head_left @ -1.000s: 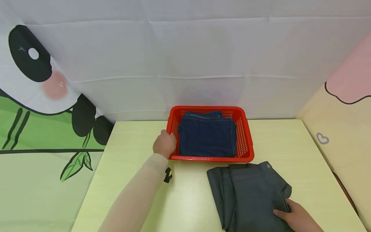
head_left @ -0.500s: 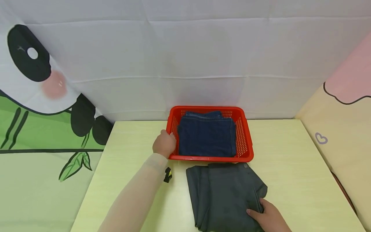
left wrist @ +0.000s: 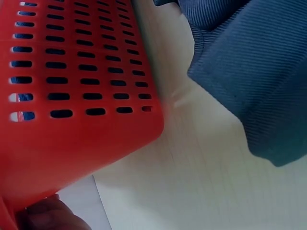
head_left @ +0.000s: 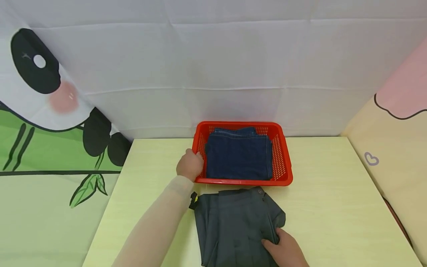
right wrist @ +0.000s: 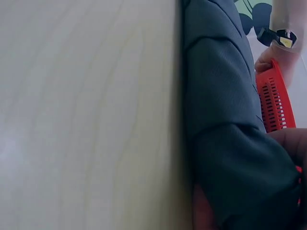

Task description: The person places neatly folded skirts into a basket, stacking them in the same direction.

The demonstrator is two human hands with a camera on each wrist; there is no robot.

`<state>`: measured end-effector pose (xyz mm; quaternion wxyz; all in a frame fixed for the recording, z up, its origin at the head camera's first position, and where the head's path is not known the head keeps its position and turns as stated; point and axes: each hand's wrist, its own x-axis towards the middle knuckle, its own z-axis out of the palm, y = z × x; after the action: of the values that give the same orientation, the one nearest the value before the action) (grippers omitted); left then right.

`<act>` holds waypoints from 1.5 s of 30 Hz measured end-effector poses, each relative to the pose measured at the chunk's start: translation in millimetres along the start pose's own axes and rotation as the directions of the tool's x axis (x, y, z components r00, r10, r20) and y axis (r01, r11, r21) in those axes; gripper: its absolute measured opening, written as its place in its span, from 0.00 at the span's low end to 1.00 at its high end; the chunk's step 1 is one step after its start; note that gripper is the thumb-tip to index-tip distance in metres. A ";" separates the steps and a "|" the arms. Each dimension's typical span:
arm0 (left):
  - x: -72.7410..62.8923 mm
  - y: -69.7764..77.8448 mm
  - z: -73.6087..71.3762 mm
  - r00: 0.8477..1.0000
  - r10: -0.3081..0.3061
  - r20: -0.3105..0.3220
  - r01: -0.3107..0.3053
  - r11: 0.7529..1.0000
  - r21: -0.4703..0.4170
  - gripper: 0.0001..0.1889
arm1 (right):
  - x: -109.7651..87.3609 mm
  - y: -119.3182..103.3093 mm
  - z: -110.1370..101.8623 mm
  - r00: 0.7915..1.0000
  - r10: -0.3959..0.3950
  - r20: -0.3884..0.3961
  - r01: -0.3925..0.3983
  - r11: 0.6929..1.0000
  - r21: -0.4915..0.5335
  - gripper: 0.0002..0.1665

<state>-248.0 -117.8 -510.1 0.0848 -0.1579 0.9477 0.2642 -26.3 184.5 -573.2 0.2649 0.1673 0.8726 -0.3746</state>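
Note:
My left hand (head_left: 190, 165) grips the left rim of a red plastic basket (head_left: 247, 182) with slotted walls. Folded dark blue jeans (head_left: 238, 157) lie inside it. In front of the basket is a pair of folded dark grey trousers (head_left: 238, 226), with a button at its upper right corner. My right hand (head_left: 287, 248) pinches the trousers' right edge, thumb on top and fingers underneath, mostly hidden. In the left wrist view the basket's wall (left wrist: 72, 143) stands apart from the trousers (left wrist: 249, 72). The right wrist view shows the trousers' thick folded side (right wrist: 220, 96).
A pale yellow table (head_left: 333, 193) carries everything. Behind it hangs a white cloth backdrop (head_left: 233, 74), close to the basket's far side. Printed panels flank the table on the left (head_left: 40, 207) and the right (head_left: 393, 155).
My right hand has moved left across the table with the grey trousers, from the basket's front right to directly before it. My left hand and the basket have stayed put.

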 end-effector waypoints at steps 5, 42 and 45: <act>-2.1 2.8 -1.9 1.000 0.005 0.011 -0.005 1.000 -0.005 0.21 | 1.8 3.2 -2.4 1.000 -0.014 -0.001 0.014 0.999 0.046 0.44; -161.4 -127.8 24.5 0.937 -0.092 0.337 0.295 0.725 -0.622 0.22 | 3.3 4.0 -0.6 0.999 -0.038 0.034 0.036 0.996 0.081 0.49; -164.7 -125.9 29.2 0.913 -0.084 0.398 0.335 0.710 -0.620 0.24 | 2.2 5.1 -3.3 0.997 -0.064 0.033 0.059 0.991 0.117 0.47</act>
<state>-48.2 -162.5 -554.3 0.2144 -0.2378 0.7319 0.6016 -26.7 190.5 -575.4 0.2593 0.1484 0.8492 -0.4355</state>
